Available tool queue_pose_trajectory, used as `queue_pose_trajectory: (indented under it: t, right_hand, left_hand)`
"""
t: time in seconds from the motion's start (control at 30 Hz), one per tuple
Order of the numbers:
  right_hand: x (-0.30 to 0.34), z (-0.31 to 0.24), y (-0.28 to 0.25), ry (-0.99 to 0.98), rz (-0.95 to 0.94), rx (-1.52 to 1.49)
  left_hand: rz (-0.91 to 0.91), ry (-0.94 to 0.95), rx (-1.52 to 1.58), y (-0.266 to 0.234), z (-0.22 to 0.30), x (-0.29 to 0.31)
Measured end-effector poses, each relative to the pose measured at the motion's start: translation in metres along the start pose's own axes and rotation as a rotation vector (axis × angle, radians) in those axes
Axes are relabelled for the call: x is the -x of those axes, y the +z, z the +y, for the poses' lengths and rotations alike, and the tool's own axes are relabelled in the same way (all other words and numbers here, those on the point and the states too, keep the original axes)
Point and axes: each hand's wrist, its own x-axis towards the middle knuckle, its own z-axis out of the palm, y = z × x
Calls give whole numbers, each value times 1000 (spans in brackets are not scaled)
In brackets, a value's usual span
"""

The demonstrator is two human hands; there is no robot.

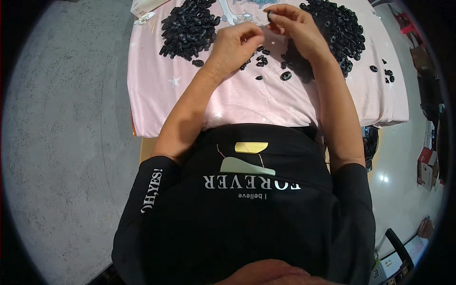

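Note:
Over a pink cloth-covered table, my right hand (298, 29) pinches a small black plastic piece (270, 17) between thumb and fingertips. Beside it on the left, my left hand (233, 46) has its thumb and fingers pressed together; whatever they may hold is hidden. A heap of small black ribbed parts (189, 29) lies to the left of my left hand. Partly behind my right wrist spreads a second heap of black rounded parts (346, 35). Several loose black pieces (261, 61) are scattered between my forearms, with an oval ring-like one (285, 76) nearer to me.
The pink cloth (266, 102) hangs over the table's near edge, close to my body. A few black parts (389, 76) lie apart at the right side. At the far left corner sits a white box (145, 6). Boxes (427, 161) stand on the floor at right.

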Motion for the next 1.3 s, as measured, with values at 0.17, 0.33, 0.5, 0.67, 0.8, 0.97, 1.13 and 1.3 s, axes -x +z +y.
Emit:
queue_pose_trajectory:
  t: [0.17, 0.33, 0.5, 0.67, 0.8, 0.97, 1.13, 1.3]
  right_hand:
    - [-3, -7, 2, 48, 211, -241]
    - [-6, -2, 3, 41, 251, -231]
    - [-8, 1, 1, 22, 332, -218]
    - [-10, 7, 0, 1, 319, -229]
    - [-9, 1, 1, 23, 341, -185]
    - [-11, 12, -4, 5, 324, -212]
    - [-10, 0, 4, 73, 335, -189]
    - [-9, 3, 3, 32, 275, -191]
  left_hand:
    - [-253, 384, -228, 14, 18, 8]
    - [-305, 460, -322, 27, 20, 14]
    - [-334, 439, -344, 27, 23, 17]
    - [-392, 441, -267, 21, 19, 13]
    - [-213, 458, -404, 18, 17, 10]
    - [-66, 401, -387, 19, 10, 4]
    - [163, 258, -382, -6, -8, -6]
    - [85, 202, -466, -12, -16, -6]
